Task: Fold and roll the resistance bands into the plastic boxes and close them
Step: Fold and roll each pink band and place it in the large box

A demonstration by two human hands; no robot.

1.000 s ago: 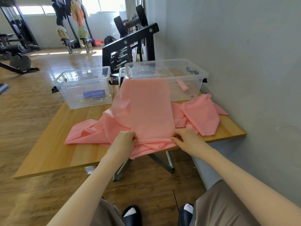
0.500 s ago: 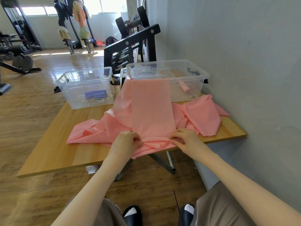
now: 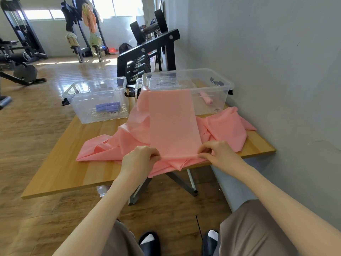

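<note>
We note two clear boxes at counter rear: left box (image 3: 96, 100) holds purple rolls (image 3: 108, 106); right box (image 3: 188, 89) holds pink roll (image 3: 207, 99). Wooden counter (image 3: 60, 167) abuts grey wall; dumbbell rack (image 3: 147, 52) behind. Pink band (image 3: 173, 122) draped from right box rim to near edge. Left hand (image 3: 138, 161) and right hand (image 3: 219, 154) each pinch band's near end, grip clamped.

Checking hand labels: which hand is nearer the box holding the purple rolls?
Left. The left hand is nearer the box; the right hand is farther right.
</note>
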